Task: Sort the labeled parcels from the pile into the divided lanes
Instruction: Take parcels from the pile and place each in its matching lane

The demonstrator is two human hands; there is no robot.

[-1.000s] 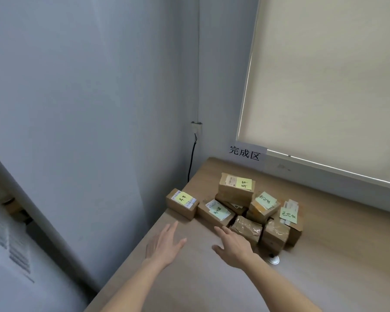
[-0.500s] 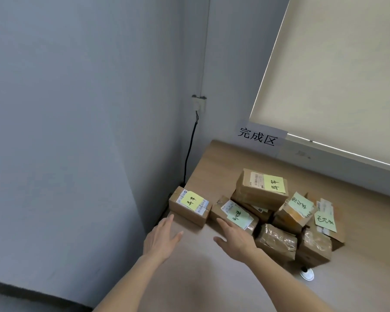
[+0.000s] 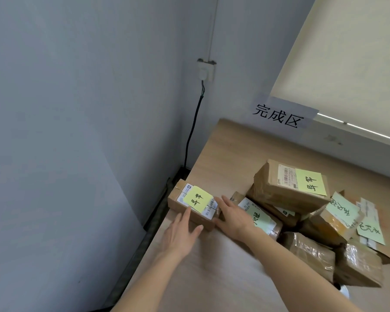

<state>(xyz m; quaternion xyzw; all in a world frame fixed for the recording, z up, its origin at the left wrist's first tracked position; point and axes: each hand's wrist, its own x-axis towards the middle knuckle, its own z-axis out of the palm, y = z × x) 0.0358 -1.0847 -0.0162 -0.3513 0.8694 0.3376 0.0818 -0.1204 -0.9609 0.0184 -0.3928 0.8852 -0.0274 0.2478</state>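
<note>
While our left hand (image 3: 180,235) lies flat with straight fingers against the small parcel (image 3: 193,207), our right hand (image 3: 233,218) presses its other end, fingers straight; the parcel pile (image 3: 313,224) sits just beyond the right hand on the table (image 3: 212,278).

light: soft, dim daylight through window blind (image 3: 351,52) | shadows: faint | blur: slight overall | edges: wide-angle bending

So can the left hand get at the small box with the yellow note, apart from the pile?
Probably yes: the left hand already lies flat against the small box on its near side, with nothing between them. The right hand touches its other end.
</note>
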